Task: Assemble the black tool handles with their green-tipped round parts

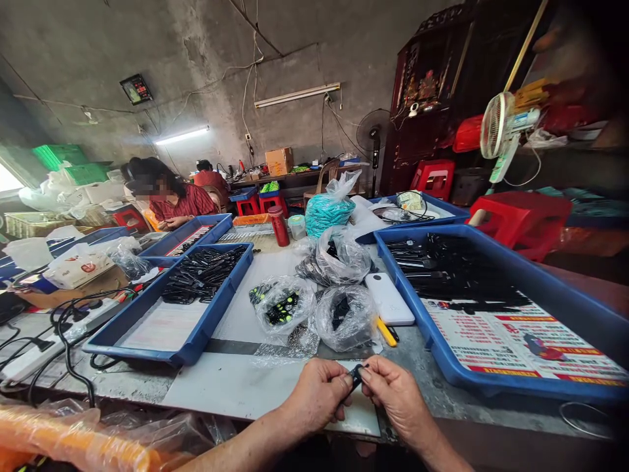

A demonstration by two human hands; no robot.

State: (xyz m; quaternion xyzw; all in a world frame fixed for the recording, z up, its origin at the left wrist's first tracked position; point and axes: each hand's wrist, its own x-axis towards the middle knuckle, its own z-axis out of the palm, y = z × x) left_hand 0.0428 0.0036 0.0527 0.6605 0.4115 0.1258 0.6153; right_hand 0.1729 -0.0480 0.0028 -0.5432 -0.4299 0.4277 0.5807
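Left fingers (340, 387) and right fingers (376, 383) pinch — forearms (255, 438) slanting inward.

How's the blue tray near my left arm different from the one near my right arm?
The right tray looks bigger in this view than the left tray.
The left tray's paper is pale with faint print; the right tray's paper has bold red and yellow print.
Both trays are blue, with black pieces at the far end and paper showing nearer you.

Small black part (357, 375) between left hand (317, 393) and right hand (394, 391), above a white board (230, 387) near blue trays (191, 349).
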